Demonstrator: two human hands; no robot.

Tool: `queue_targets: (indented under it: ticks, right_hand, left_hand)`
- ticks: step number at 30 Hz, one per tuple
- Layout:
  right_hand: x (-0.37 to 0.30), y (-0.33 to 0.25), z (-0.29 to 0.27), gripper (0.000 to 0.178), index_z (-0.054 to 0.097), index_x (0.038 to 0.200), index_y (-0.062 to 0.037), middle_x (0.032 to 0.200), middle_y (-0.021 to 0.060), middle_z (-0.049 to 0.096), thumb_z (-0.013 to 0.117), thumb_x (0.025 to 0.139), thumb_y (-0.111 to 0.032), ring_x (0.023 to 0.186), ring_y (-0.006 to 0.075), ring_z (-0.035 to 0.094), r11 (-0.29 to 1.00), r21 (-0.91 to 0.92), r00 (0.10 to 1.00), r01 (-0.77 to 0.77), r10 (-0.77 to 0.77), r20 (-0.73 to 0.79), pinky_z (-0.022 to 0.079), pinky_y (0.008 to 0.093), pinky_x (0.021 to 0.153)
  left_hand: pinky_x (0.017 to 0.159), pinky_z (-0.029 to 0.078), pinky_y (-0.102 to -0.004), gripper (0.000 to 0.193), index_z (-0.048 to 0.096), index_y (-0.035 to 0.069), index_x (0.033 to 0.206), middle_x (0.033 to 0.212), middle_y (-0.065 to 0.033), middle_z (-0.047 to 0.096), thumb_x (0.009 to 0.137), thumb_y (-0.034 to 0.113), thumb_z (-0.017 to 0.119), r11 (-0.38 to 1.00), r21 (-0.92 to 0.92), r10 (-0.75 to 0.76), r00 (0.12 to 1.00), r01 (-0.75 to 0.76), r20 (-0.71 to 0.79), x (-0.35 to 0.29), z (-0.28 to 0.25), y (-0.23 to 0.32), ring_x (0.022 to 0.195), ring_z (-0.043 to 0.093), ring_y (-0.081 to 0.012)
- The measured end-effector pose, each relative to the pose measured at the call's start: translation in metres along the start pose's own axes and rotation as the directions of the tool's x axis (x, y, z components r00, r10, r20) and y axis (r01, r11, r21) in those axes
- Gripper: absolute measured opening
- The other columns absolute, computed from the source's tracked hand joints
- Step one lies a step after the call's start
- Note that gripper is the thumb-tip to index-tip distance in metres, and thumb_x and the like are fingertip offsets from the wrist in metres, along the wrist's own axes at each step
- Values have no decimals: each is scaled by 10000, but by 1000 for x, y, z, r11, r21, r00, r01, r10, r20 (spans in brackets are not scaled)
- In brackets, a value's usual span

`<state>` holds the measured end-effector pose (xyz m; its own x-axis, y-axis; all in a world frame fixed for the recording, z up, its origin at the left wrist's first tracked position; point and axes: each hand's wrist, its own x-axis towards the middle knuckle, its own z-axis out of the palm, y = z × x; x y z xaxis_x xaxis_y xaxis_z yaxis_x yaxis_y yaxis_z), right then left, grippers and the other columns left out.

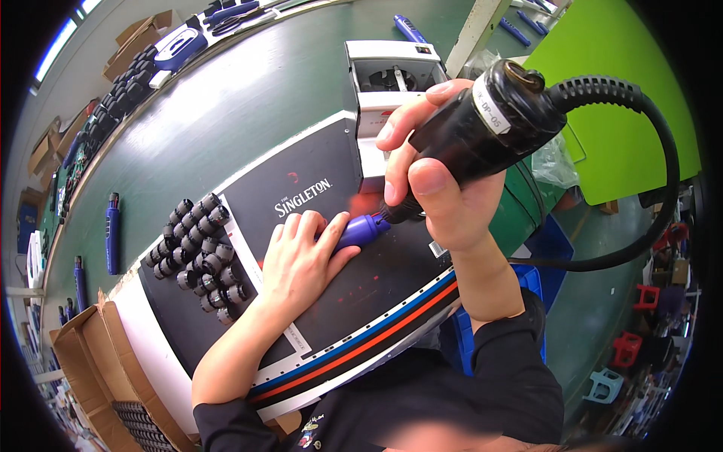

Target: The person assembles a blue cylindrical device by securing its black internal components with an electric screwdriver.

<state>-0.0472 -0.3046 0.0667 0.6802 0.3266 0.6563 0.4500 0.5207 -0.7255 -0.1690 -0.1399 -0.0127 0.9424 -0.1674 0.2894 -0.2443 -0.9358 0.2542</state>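
Bright light; a white glare lies on the bench (226,113) near its far left edge, which fisheye distortion bows; the view's corners fall black.

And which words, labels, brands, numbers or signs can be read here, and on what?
Located only; wording and numbers not copied.
White label on the corded black driver: one short line, legible.
Black mat: large white lettering, legible.
Barcode patch near the mat's right end: too small to read.
White machine: red mark with print, too small.
Black shirt: small print, blurred.
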Motion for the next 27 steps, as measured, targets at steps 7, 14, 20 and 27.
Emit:
queue_targets:
  ticks: [7,14,20,27]
  right_hand:
    - [1,-4,-2,665,397,1372,-45,987,216,640,797,900,-288,551,147,626,1000,-12,999,14,-14,32,525,246,538]
    - [-6,8,3,577,404,1303,-65,907,152,626,791,896,-193,578,140,602,999,50,999,-20,18,34,514,256,520]
    - [-8,8,-2,536,398,1248,-76,786,104,571,785,903,-213,551,147,567,998,-6,995,-58,58,80,494,261,486]
    - [-18,6,-8,497,459,1315,-19,1108,175,656,744,909,-44,744,46,565,981,194,979,1,-40,200,482,197,640]
  left_hand:
    - [820,462,-389,477,654,109,1300,1016,-100,552,922,397,701,1000,4,4,1000,-4,-8,0,0,0,946,569,-271]
    - [823,458,-388,467,659,102,1287,1013,-96,545,928,398,693,1000,5,10,1000,-10,-4,1,0,-1,941,561,-269]
    - [812,458,-386,446,658,116,1266,996,-84,541,926,403,690,1000,18,12,1000,-12,-14,1,-1,0,932,559,-259]
    - [810,463,-385,436,656,103,1254,1027,-87,569,924,385,695,999,24,43,998,-42,-39,-1,-1,1,946,576,-261]
